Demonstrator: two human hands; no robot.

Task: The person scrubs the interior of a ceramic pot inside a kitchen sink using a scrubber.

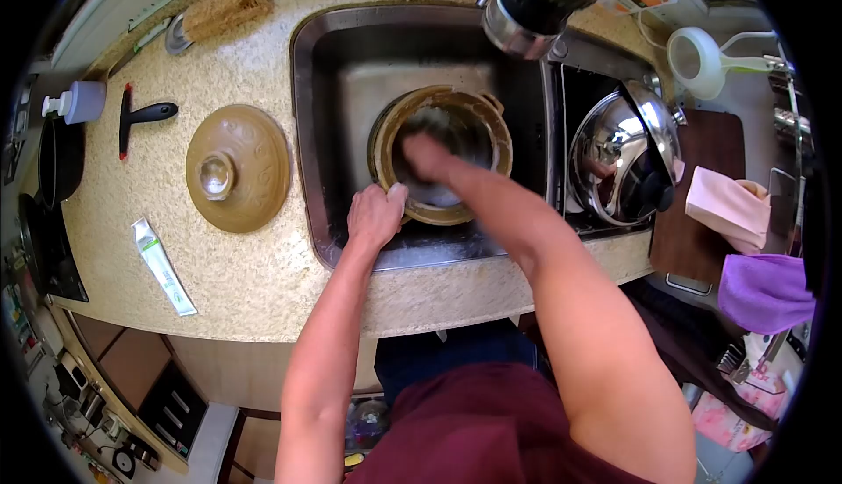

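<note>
A brown clay pot sits in the steel sink, its wide mouth facing up and some liquid showing inside. My left hand grips the near left part of its rim, thumb toward the inside. Inside the pot is my right hand, smeared by motion, with its fingers curled in. A dark blur beside those fingers may be something held, but I cannot make it out. The pot's brown lid lies on the counter left of the sink, knob up.
The faucet hangs over the sink's back right. A shiny metal lid stands in the right basin, beside a dark wooden board. On the left counter lie a black-handled squeegee, a white tube and a brush.
</note>
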